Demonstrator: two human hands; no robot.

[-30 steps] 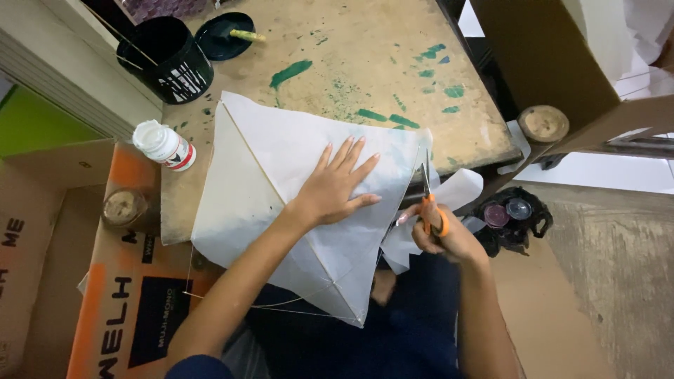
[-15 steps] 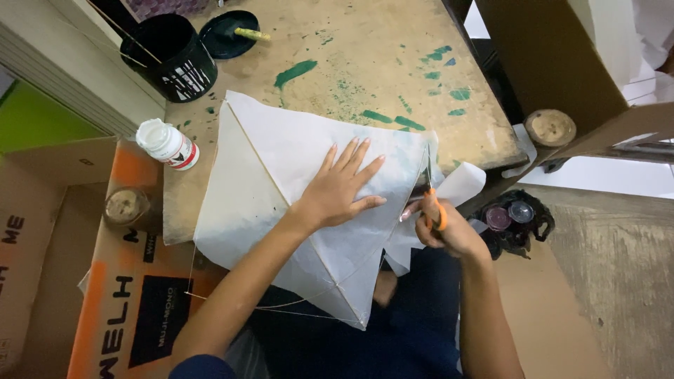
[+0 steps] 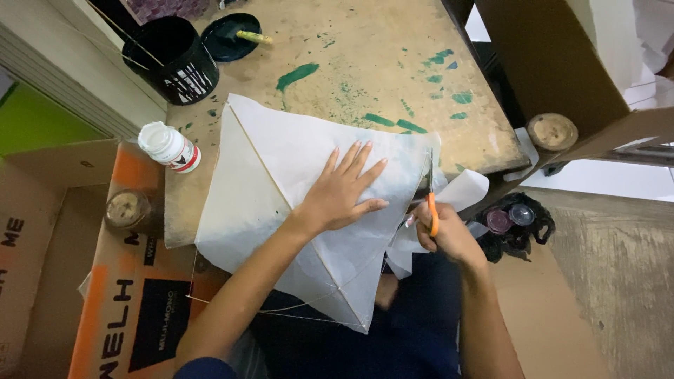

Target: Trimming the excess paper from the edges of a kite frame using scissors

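A white paper kite (image 3: 281, 175) with thin stick spars lies on a paint-stained wooden table (image 3: 351, 63), its lower corner hanging over the front edge. My left hand (image 3: 344, 191) presses flat on the paper, fingers spread. My right hand (image 3: 446, 231) grips orange-handled scissors (image 3: 430, 203) at the kite's right edge, their blades pointing up along the paper's edge. Loose white paper offcuts (image 3: 463, 193) hang beside the scissors.
A white glue bottle (image 3: 168, 146) stands at the table's left edge. A black mesh cup (image 3: 172, 60) and a dark lid with a brush (image 3: 235, 35) sit at the back. Cardboard boxes (image 3: 126, 295) stand left; a black bag with small jars (image 3: 512, 224) lies on the right.
The scissors have crept slightly further up the kite's right edge. My left hand stays pressed on the paper.
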